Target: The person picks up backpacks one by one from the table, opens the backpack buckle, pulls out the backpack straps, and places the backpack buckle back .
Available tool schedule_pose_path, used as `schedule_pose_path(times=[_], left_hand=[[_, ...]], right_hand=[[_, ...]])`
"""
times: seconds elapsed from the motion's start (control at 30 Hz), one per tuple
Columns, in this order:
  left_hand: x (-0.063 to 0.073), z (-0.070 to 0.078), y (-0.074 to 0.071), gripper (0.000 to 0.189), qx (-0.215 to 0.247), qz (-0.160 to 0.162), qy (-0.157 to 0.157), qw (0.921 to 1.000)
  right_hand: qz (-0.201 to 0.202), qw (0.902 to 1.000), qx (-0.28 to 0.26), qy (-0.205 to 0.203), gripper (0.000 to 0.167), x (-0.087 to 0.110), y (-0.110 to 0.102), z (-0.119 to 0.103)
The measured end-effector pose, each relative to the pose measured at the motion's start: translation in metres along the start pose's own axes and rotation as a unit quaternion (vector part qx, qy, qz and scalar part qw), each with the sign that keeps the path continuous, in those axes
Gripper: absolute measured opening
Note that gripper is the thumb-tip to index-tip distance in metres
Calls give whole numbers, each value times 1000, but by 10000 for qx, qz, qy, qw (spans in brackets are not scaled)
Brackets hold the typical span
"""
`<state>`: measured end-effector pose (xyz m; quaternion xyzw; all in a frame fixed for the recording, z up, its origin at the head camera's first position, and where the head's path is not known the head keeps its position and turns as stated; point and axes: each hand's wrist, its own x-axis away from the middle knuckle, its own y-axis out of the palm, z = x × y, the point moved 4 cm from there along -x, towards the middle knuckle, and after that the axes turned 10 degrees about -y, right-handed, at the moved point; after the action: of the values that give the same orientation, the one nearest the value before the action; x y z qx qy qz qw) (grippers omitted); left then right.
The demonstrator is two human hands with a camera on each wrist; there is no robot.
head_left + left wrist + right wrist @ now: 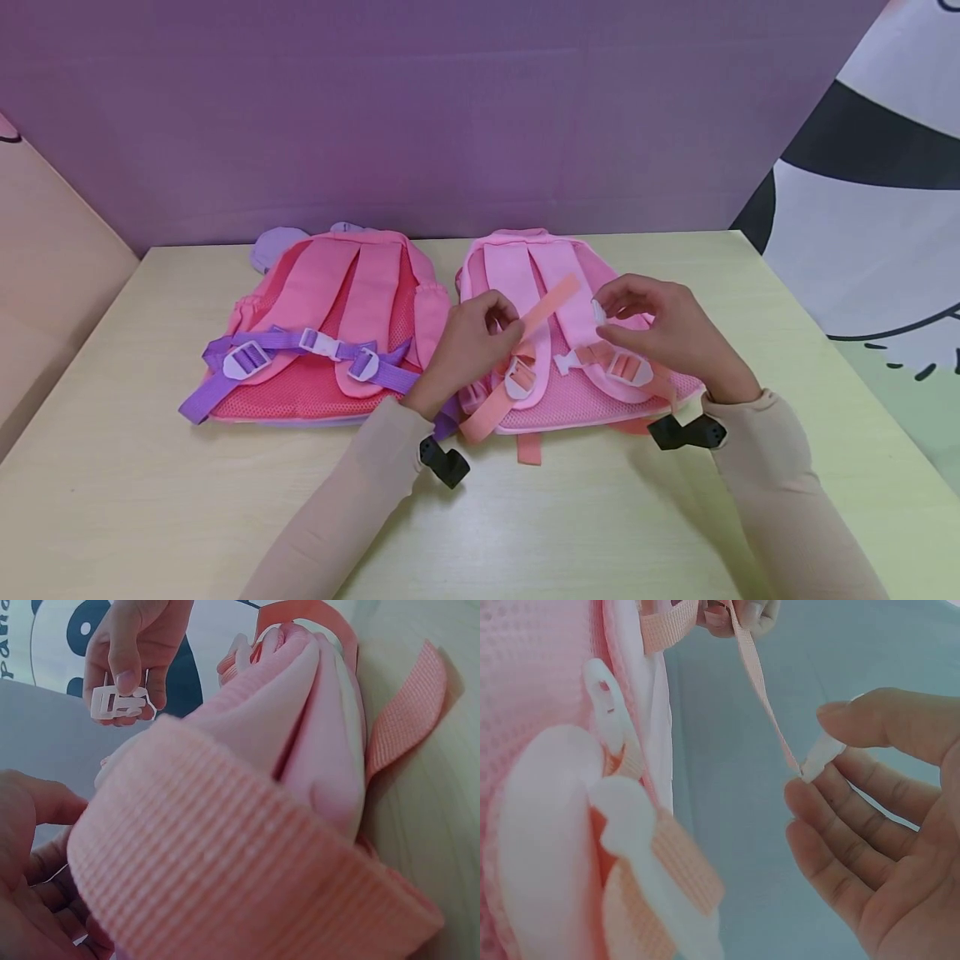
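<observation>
On the right of the table lies a light pink backpack (555,408), its shoulder straps facing up. My left hand (476,337) pinches an orange webbing strap (555,300) at the backpack's left side; the same strap (225,847) fills the front of the left wrist view. Between thumb and fingers, my right hand (667,321) holds a white buckle half (823,759) above the backpack. The strap's far end meets that buckle (120,703) at its edge. A white clip prong (566,362) on another orange strap lies on the backpack, beside a white strap adjuster (630,369).
Left of it lies a darker pink backpack (300,404), its purple straps joined by a white buckle (320,344). A purple panel (450,117) stands behind the pale table (525,533). An orange loose strap end (529,450) hangs out at the front.
</observation>
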<state>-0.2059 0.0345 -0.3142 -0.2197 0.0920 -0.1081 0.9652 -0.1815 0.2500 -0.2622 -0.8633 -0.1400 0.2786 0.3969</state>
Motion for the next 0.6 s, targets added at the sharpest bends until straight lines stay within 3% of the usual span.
schedule_pose_path(times=[0.23, 0.6], left_hand=[[-1, -1, 2, 9, -6, 95, -101, 9999], [0, -1, 5, 11, -106, 257, -65, 9996]], right_hand=[[-102, 9999, -12, 15, 30, -1, 4, -1], [-219, 9993, 3, -317, 31, -3, 11, -1]])
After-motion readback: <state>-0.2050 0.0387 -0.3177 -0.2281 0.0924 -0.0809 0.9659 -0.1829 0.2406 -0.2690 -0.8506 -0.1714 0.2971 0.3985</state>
